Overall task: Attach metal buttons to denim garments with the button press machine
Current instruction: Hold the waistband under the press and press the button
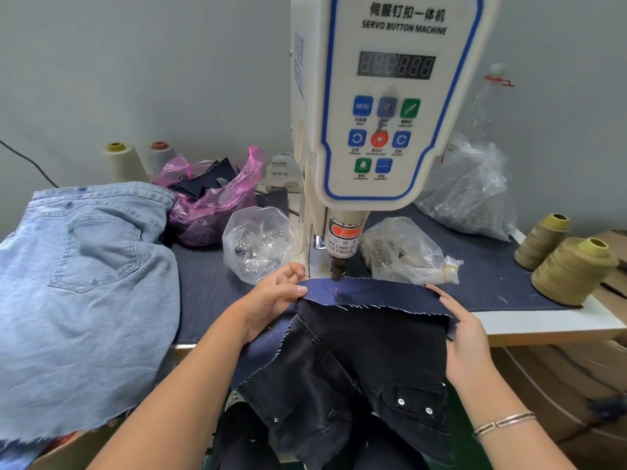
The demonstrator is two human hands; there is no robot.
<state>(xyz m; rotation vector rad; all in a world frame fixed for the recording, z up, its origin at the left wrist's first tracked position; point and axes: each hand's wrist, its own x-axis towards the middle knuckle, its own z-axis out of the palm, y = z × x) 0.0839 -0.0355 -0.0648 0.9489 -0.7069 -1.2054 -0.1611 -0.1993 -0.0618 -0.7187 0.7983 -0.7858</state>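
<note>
Left hand (271, 300) pinches denim (366, 293) edge at 9 o'clock; right hand (464, 337) grips it at 3 o'clock, under press (339, 266). Soft, limp cloth: hold both edges taut.

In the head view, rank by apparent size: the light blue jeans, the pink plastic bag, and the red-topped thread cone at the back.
1. light blue jeans, though nearness to the camera enlarges them
2. pink plastic bag
3. red-topped thread cone, smallest and farthest back

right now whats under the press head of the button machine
A dark denim strip held by the left hand and right hand, a red laser dot on it. The lower die is covered.
</note>
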